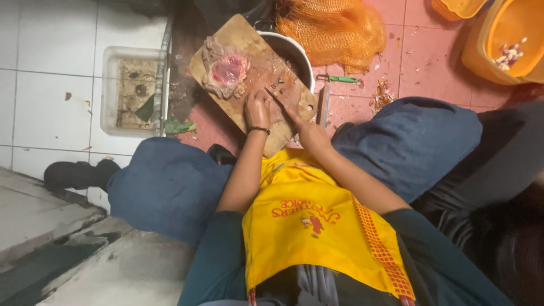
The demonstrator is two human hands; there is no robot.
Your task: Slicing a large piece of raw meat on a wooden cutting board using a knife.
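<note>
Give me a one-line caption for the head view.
Both hands, left and right, rest on a wooden cutting board bearing raw meat.

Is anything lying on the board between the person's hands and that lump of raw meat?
Nothing visible. The left hand and right hand rest on the wooden cutting board, and the raw meat lies just beyond them, with only bare, stained board and small scraps between.

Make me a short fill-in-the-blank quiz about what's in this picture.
1. The raw meat lies on a wooden ____.
2. The person wears a ____ apron.
3. The left hand has a dark ____ at its wrist.
4. The net sack is ____.

Missing words: cutting board; yellow; band; orange.
</note>
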